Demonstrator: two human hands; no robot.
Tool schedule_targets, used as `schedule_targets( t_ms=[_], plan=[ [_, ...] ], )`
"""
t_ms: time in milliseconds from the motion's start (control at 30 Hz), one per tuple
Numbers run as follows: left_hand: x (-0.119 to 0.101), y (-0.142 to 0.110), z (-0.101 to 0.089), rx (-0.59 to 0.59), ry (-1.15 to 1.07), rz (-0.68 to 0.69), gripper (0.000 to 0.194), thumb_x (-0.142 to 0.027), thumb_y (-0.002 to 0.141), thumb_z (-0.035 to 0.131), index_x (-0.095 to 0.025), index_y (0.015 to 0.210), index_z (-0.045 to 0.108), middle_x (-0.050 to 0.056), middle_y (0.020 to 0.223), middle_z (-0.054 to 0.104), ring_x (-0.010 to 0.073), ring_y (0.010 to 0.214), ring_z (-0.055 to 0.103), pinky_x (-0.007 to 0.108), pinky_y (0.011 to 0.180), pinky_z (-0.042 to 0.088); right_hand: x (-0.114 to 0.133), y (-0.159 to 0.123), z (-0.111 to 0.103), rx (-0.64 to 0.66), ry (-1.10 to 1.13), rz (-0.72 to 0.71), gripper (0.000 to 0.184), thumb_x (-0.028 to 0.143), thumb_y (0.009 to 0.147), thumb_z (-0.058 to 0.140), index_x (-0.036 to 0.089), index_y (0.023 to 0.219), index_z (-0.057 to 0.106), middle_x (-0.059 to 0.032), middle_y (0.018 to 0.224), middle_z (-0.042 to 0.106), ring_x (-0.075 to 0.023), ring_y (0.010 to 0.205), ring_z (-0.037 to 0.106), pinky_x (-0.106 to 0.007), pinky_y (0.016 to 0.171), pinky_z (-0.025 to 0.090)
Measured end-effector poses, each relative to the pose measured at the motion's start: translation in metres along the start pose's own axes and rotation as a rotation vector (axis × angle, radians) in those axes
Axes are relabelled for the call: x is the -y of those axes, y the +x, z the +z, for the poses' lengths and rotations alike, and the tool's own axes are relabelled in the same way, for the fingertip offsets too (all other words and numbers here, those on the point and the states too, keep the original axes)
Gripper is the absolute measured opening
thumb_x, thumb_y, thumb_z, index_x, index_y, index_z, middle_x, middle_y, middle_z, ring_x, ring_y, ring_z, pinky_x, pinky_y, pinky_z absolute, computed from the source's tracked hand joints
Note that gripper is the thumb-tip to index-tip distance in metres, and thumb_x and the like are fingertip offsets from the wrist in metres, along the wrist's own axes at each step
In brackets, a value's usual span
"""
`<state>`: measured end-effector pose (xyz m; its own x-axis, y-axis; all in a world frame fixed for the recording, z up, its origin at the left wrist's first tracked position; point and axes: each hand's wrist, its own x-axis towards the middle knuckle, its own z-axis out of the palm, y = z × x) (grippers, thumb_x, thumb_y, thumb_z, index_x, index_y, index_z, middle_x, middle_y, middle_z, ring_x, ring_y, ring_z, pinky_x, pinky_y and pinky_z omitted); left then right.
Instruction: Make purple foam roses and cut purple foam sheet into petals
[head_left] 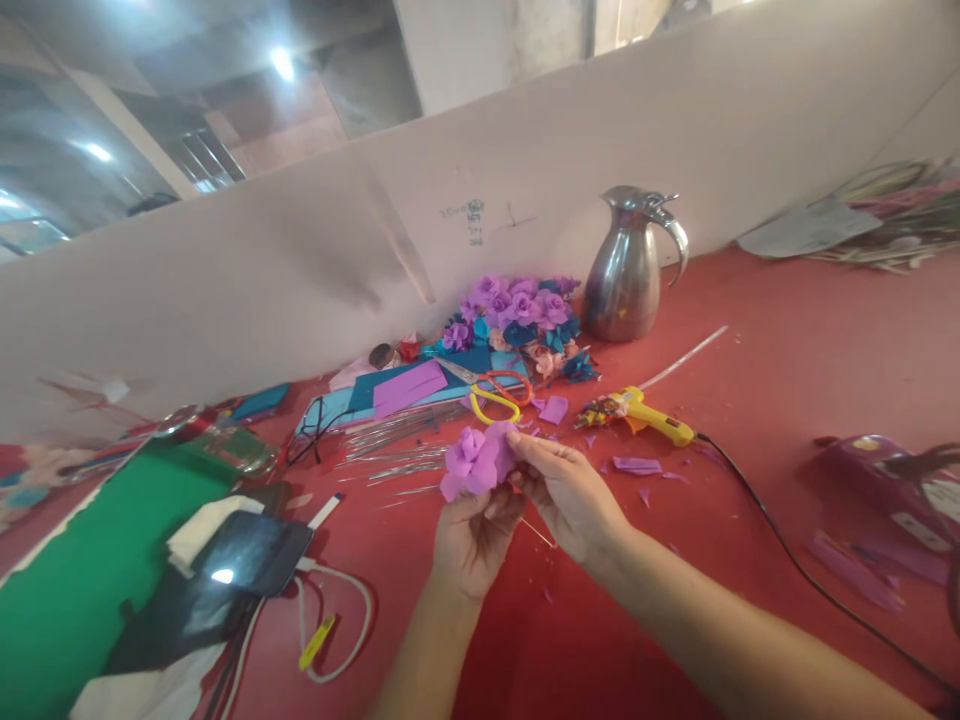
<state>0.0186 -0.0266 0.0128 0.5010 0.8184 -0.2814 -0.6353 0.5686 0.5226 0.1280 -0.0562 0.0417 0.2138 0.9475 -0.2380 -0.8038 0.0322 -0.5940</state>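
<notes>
My left hand (471,540) is closed round the base of a purple foam flower (478,460), holding it up over the red table (787,360). My right hand (566,492) pinches the flower's right side, fingers pressed on an outer petal. A thin wire stem seems to run down below the flower, mostly hidden by my hands. A yellow glue gun (645,415) lies just beyond my right hand, its black cord trailing right. Scissors (495,390) with orange and yellow handles lie behind the flower.
A pile of finished purple, blue and pink flowers (517,315) sits by the back wall beside a steel jug (628,270). Purple and blue foam sheets (409,388), wire stems (397,445), a phone (251,552) with cable, and green cloth (90,560) lie left. Purple scraps litter the table.
</notes>
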Motion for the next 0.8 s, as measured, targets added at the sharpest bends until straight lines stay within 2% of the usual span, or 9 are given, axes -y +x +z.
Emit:
schedule_targets(
  t_ms=[133,400,500,600,800],
  plan=[
    [0.0002,0.0012,-0.0004,-0.018,0.016,-0.006,0.016,-0.011,0.057,0.075,-0.011,0.067,0.062,-0.005,0.055,0.045,0.0038,0.049,0.036,0.024,0.061,0.046,0.0017,-0.0027,0.0027,0.024,-0.054,-0.009,0.022,0.034,0.061,0.079,0.014,0.065,0.073,0.0011,0.055,0.062,-0.0051,0.048,0.046,-0.016,0.047,0.04],
    [-0.0004,0.0004,-0.001,-0.004,0.03,-0.025,0.014,-0.011,0.058,0.075,-0.011,0.065,0.062,-0.004,0.054,0.045,0.0035,0.047,0.035,0.024,0.059,0.046,0.001,-0.0031,0.0021,0.053,-0.063,-0.021,0.02,0.035,0.064,0.077,0.016,0.067,0.074,0.0007,0.058,0.065,-0.0051,0.047,0.048,-0.017,0.048,0.041],
    [-0.0001,0.0013,-0.0011,0.002,0.02,-0.04,0.015,-0.011,0.059,0.075,-0.01,0.068,0.064,0.0,0.059,0.053,0.0033,0.047,0.037,0.023,0.057,0.047,0.0009,-0.0035,0.0018,0.044,-0.072,-0.027,0.022,0.036,0.063,0.077,0.016,0.07,0.074,0.0007,0.059,0.065,-0.0046,0.047,0.047,-0.016,0.047,0.04],
    [0.0007,0.0022,-0.0014,0.015,0.007,-0.055,0.019,-0.009,0.06,0.074,-0.012,0.077,0.066,0.003,0.067,0.06,0.0051,0.051,0.044,0.022,0.058,0.047,0.0012,-0.0048,0.0024,0.042,-0.084,-0.029,0.023,0.036,0.064,0.077,0.016,0.073,0.075,0.0002,0.06,0.066,-0.006,0.048,0.047,-0.018,0.047,0.04],
    [0.0005,0.0025,-0.0047,0.015,-0.007,-0.005,0.035,-0.004,0.062,0.071,-0.018,0.094,0.066,0.001,0.072,0.065,0.0122,0.068,0.058,0.024,0.063,0.049,-0.0001,-0.0066,0.0026,0.048,-0.142,-0.078,0.023,0.037,0.067,0.074,0.017,0.078,0.075,-0.001,0.066,0.068,-0.0089,0.056,0.051,-0.021,0.054,0.041]
  ],
)
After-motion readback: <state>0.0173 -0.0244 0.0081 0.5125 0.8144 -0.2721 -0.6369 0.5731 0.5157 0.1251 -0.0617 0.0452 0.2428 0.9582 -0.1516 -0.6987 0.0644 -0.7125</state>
